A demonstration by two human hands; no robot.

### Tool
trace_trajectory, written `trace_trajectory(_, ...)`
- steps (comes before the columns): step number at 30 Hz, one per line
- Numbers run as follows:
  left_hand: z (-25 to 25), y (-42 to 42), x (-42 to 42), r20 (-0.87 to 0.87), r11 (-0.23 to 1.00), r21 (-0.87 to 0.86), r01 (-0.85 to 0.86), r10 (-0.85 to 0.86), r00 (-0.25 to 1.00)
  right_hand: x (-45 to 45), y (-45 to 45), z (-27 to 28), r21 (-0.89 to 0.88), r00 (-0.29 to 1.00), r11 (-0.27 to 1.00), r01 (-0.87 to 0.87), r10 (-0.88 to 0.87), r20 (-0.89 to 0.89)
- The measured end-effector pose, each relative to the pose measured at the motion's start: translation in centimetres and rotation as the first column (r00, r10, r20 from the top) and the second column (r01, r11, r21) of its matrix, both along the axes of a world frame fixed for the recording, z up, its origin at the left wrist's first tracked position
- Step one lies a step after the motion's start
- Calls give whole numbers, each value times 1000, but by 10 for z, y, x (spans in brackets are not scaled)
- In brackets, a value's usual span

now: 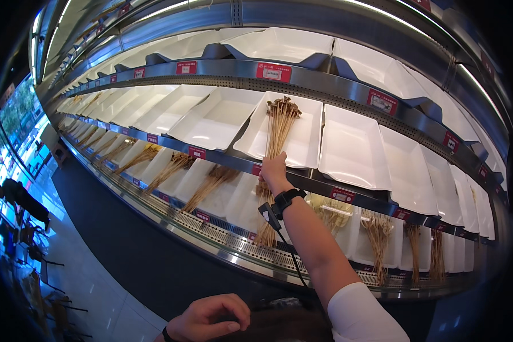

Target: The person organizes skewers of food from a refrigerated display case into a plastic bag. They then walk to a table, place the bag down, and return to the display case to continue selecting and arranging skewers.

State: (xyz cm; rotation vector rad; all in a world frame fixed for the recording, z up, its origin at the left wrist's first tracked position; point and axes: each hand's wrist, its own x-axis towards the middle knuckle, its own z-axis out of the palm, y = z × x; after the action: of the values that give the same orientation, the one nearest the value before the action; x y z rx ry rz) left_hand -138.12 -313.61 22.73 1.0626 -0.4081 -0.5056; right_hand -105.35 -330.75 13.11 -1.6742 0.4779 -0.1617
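My right hand (275, 169) is closed around the lower ends of a bundle of thin wooden skewers (278, 132). Brown, wrinkled food pieces are clustered at their upper tips. The bundle lies over a white plastic tray (308, 145) on the middle shelf, tips towards its back wall. A dark wrist strap with a small cabled device (270, 216) is on that forearm. Low in the picture, my left hand (211, 318) hangs loosely curled in front of my body, apart from the shelves. Nothing shows in it, and a gap separates thumb and fingers.
White trays line the metal display shelves (222, 156). On the bottom level, skewer bundles (209, 188) stick out over a perforated metal ledge (235, 233). Red label holders (273, 72) front the shelves. A dark floor strip (124, 231) runs alongside; chairs and windows are at left.
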Motion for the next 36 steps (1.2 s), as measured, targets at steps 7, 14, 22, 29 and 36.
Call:
trace_trajectory(7,-25,5,1,-55,976,33,-214,216,975,16,-5,-27,1,950,982,188,-182,255)
trace_trajectory(14,-36,-20,11,-102,935,56,-351,356,929,25,-2,-43,-93,983,985,145,-133,124)
trace_trajectory(22,-51,-29,14,-80,892,126,-434,445,892,0,-30,8,-150,910,904,-400,373,-180)
trace_trajectory(29,-53,-46,25,-98,849,171,-500,519,849,-35,-53,0,-377,935,873,-310,352,47)
trace_trajectory(36,-54,-56,28,-114,794,265,-547,589,800,-87,-57,-12,-595,849,750,-289,488,202)
